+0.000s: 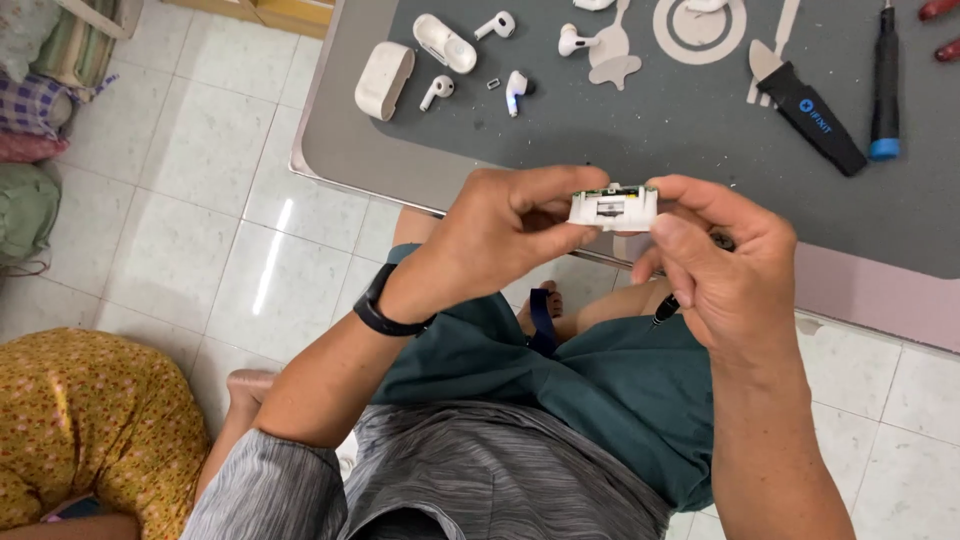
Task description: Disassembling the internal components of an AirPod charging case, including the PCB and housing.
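The person is holding a small white box part (612,207) with both hands, up in the air just in front of the counter (400,170) edge. The part is longer than it is tall. Its long side is running left to right, almost flat, and its open face with a dark slot is pointing toward the person. A thin green strip is showing along its top.

The left hand (500,235) is pinching the left end of the part, with the thumb under it and the fingers curled over the top. There is a black band (385,310) on that wrist. The right hand (725,270) is pinching the right end between the thumb and the fingertips. A thin dark tool tip (664,311) is poking out below the right hand, so that hand is also holding a tool.

On the counter, a dark grey mat (650,120) is lying. On it are sitting a white case (383,80), an open white case half (445,43), and some white earbuds (436,91) well apart from the hands. A black flat tool (810,115) and a screwdriver (884,85) with a blue end are lying to the right. Another person in a yellow dress (90,430) is sitting on the floor at the left.
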